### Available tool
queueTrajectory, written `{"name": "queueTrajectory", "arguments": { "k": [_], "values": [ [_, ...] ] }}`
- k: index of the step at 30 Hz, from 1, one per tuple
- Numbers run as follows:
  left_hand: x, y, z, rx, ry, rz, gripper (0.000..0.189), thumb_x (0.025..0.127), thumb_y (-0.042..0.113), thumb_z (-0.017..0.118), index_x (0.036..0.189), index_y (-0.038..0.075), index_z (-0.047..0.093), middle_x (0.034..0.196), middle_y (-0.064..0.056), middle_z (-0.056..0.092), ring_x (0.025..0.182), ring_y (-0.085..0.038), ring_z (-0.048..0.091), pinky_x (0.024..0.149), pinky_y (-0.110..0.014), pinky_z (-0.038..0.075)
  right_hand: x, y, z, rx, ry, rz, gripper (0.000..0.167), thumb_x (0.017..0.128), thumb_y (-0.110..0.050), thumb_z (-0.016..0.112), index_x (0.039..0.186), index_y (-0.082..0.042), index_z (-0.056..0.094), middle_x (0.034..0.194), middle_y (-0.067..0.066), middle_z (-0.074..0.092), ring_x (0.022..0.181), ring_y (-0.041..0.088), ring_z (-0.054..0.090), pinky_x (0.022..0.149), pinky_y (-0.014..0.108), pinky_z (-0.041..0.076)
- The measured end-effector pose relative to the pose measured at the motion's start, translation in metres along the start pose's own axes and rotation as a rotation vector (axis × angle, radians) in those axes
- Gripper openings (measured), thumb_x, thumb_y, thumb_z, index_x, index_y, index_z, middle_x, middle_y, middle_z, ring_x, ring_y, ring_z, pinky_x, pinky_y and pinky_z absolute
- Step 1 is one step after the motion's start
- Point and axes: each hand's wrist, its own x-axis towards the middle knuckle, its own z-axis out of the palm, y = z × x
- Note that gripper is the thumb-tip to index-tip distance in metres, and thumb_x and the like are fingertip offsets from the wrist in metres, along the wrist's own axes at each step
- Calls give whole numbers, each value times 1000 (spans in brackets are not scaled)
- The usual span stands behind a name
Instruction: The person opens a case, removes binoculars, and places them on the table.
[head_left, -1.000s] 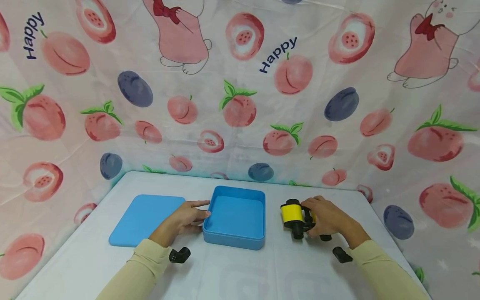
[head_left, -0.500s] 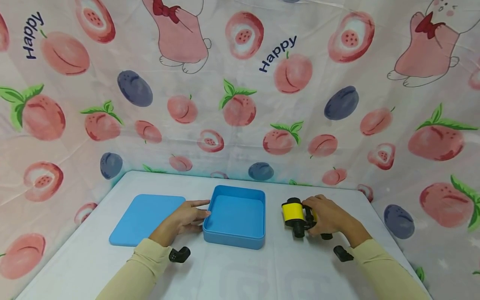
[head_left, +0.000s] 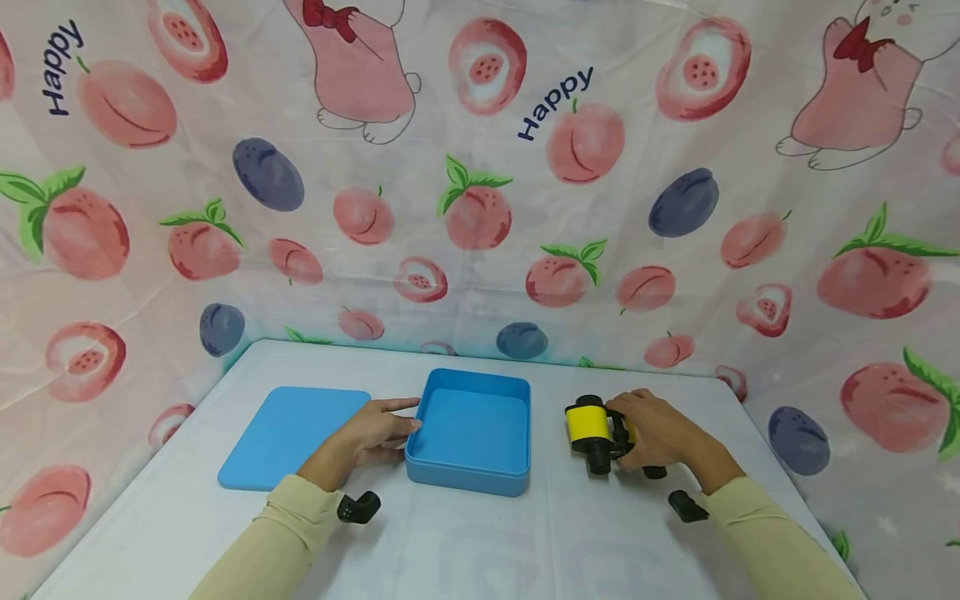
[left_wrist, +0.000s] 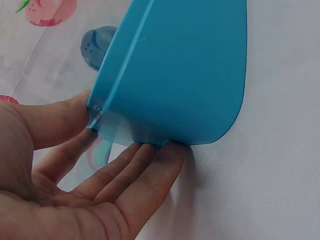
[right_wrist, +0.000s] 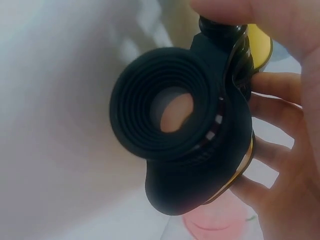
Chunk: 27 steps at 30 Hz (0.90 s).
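Note:
A shallow square blue box [head_left: 472, 429] without a lid sits mid-table in the head view. At its left side my left hand [head_left: 378, 435] touches the outer wall with extended fingers; the left wrist view shows the fingertips [left_wrist: 172, 150] against the blue wall [left_wrist: 175, 75] and the thumb at the rim. To the right of the box, my right hand [head_left: 656, 429] grips yellow and black binoculars [head_left: 588, 425] from their right side, covering much of that barrel. In the right wrist view an eyepiece of the binoculars [right_wrist: 165, 105] faces the camera, with fingers [right_wrist: 275, 110] behind.
A flat blue square lid or panel [head_left: 288, 437] lies left of the box, partly behind the left forearm. White cloth covers the table [head_left: 480, 550]. A fruit-printed curtain [head_left: 480, 275] rises along the back and sides. Small black devices sit at both wrists.
The binoculars and right hand have shifted very slightly to the right. My left hand keeps its place at the box, and the head view has tilted a little.

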Motion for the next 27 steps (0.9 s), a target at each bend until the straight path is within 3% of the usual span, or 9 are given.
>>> {"name": "queueTrajectory", "arguments": {
  "k": [27],
  "values": [
    [2,-1,-2,-21,-13,-12,61,102,10,66,158,11,45,157,-31,47,143,-47,50,107,-61,52,2,-2,6,25,-31,27,90,68,-41,95,144,-8,59,147,16,60,135,42,50,109,68,47]
  ]
}}
